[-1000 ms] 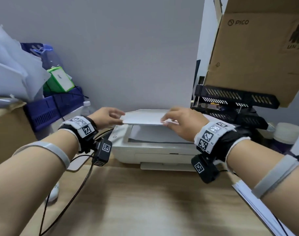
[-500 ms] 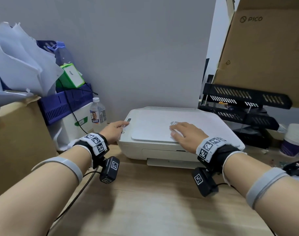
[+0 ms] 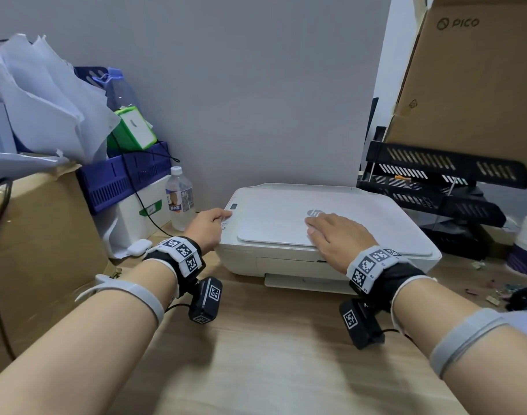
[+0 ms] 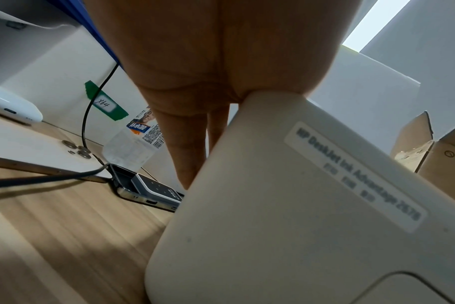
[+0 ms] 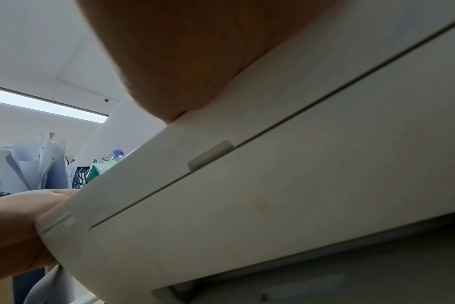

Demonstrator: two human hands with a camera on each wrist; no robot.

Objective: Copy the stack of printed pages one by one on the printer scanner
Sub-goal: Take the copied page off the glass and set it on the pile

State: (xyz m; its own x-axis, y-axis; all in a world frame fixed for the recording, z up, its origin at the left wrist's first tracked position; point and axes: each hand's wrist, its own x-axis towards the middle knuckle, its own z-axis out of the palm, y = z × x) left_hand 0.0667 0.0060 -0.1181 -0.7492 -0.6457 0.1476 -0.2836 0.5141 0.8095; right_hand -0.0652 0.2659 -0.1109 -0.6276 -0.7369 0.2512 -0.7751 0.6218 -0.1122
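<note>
Wood-grain worktop (image 3: 256, 354) carries everything, and the biggest thing above it is the brown cardboard box (image 3: 478, 85) at upper right, printed "PICO". Below that sits the white printer (image 3: 286, 259), pushed back against the grey wall, probably to leave the front of the worktop free for paper. Its scanner lid (image 3: 280, 223) lies flat and shut, so the page now being copied is presumably underneath on the glass, though it cannot be seen; the stack of printed pages itself is not clearly in view. The right hand (image 3: 334, 238) lies on the lid with fingers straight and flat, holding nothing, seemingly pressing the lid down so the sheet sits flush. The left hand (image 3: 209, 224) reaches to the control strip at the printer's left front corner, one finger stretched toward the buttons beside the small display and gripping nothing, likely to start the copy. An HP logo shows on the lid by the right fingertips, and the left wrist view reads "HP DeskJet Ink Advantage" on a front sticker; the model number is too blurred. A water bottle (image 3: 179, 196) stands just beside the printer.
</note>
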